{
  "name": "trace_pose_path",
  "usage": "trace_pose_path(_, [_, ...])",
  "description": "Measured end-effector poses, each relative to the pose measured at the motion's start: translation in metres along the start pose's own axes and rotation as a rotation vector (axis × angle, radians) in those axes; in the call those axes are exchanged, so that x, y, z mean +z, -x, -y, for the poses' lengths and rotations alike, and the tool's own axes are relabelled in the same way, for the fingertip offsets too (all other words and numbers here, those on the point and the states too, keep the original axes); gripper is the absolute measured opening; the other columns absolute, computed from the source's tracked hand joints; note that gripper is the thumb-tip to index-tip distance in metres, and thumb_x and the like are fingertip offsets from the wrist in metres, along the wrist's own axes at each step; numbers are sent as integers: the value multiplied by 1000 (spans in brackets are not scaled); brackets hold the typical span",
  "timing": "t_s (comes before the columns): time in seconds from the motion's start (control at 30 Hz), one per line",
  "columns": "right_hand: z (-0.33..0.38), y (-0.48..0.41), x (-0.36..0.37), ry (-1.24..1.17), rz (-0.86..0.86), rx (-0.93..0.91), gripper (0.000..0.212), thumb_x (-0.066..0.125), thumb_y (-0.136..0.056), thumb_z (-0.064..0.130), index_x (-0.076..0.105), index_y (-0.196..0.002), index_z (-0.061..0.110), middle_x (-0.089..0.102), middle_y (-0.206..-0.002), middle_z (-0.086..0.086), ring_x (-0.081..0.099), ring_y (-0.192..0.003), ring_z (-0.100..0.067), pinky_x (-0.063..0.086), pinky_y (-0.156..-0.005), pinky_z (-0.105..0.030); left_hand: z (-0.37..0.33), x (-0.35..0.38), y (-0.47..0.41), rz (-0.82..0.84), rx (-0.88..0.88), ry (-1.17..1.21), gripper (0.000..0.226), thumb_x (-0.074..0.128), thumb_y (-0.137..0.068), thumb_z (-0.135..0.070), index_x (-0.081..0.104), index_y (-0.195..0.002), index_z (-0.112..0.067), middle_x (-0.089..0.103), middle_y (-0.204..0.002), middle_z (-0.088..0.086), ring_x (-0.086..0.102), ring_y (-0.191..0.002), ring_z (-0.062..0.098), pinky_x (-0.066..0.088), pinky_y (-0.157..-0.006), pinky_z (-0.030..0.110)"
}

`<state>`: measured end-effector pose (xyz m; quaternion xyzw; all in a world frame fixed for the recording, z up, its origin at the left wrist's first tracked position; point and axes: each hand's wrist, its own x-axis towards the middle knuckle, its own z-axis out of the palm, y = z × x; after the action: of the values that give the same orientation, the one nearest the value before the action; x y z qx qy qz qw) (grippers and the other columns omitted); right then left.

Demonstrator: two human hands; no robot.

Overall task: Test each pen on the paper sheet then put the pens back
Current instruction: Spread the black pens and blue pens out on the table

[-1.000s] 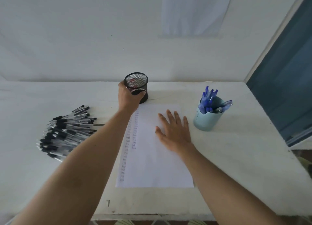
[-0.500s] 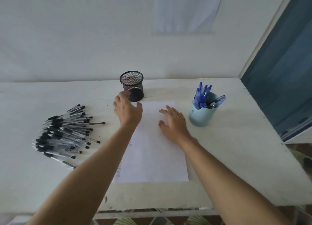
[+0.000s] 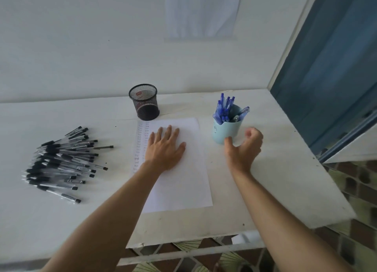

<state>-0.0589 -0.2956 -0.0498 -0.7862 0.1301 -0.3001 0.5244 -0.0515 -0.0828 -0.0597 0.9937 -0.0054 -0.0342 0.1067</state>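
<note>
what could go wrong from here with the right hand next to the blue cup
The right hand sits close beside the blue cup, full of leaning blue pens; a nudge could tip it. Only the left hand pins the paper sheet; if it lifts, the sheet may slide during a test. The black pens lie in a loose pile, so some might roll away.

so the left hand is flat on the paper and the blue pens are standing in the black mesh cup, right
Not quite. The head view shows the blue pens standing in the light blue cup, not the black mesh cup. The left hand is flat on the paper, as you say.
</note>
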Motion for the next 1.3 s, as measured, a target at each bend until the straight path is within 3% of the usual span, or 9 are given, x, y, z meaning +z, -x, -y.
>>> trace_pose_path(0.1, [3, -14, 2, -84, 210, 158, 97, 73, -65, 40, 30, -147, 10, 37, -142, 4, 43, -123, -9, 34, -108, -30, -1, 1, 0, -16, -5, -5, 65, 25, -101, -56, 12, -158, -28, 4, -167, -1, -2, -153, 24, -4, -123, 45])
trace_pose_path(0.17, [3, -25, 7, -148, 364, 135, 103, 84, -67, 33, 22, -149, 19, 39, -147, 6, 49, -122, -4, 41, -104, -23, -1, 1, 1, -27, -7, 1, 65, 26, -101, -56, 13, -158, -28, 6, -167, -2, -1, -153, 23, -4, -123, 45])
trace_pose_path(0.33, [10, -36, 9, -175, 340, 159, 67, 89, -67, 20, 49, -120, 24, 65, -116, 7, 59, -85, 14, 46, -73, -11, 0, 2, 1, -42, -6, 8, 64, 28, -100, -56, 16, -158, -30, 8, -167, -2, 1, -153, 22, -3, -123, 44])
trace_pose_path(0.47, [8, -42, -4, -145, 264, 62, 61, 81, -56, 18, 49, -103, 41, 63, -102, 23, 63, -90, -3, 54, -83, -29, 0, 2, 1, -60, -4, 18, 64, 30, -100, -56, 18, -157, -30, 10, -166, -2, 3, -153, 23, -1, -124, 44])
trace_pose_path(0.53, [4, -48, -17, -34, 248, -67, 65, 78, -53, 14, 50, -105, 42, 57, -95, 28, 61, -93, -11, 52, -83, -34, 0, 2, 1, -64, -3, 16, 64, 30, -100, -56, 19, -157, -29, 11, -166, -2, 3, -153, 23, -1, -124, 44])
trace_pose_path(0.67, [-9, -61, -41, 253, 239, -317, 73, 75, -51, 11, 57, -122, 19, 64, -110, 10, 60, -105, -22, 48, -88, -37, 0, 3, 1, -71, -7, 13, 64, 30, -100, -56, 20, -157, -30, 12, -166, -2, 5, -153, 23, 0, -124, 44])
trace_pose_path(0.93, [-26, -65, -57, 821, 425, -600, 81, 81, -55, 8, 52, -128, 25, 57, -121, 3, 50, -118, -26, 32, -103, -47, -1, 2, 1, -70, -8, 6, 63, 30, -100, -56, 20, -156, -30, 13, -166, -2, 6, -153, 23, 2, -123, 44])
trace_pose_path(1.1, [-17, -56, -58, 898, 441, -639, 84, 71, -56, -7, 53, -132, 24, 56, -126, 0, 45, -127, -28, 23, -113, -52, 1, 2, 1, -60, -12, 2, 63, 30, -100, -57, 20, -156, -32, 12, -166, -3, 6, -153, 22, 2, -124, 43])
trace_pose_path(1.3, [-10, -50, -59, 958, 405, -673, 85, 73, -54, -10, 56, -130, 22, 57, -127, -3, 46, -129, -31, 16, -114, -58, 0, 0, 0, -52, -13, 4, 63, 31, -100, -57, 20, -156, -32, 12, -166, -4, 7, -153, 22, 3, -124, 42])
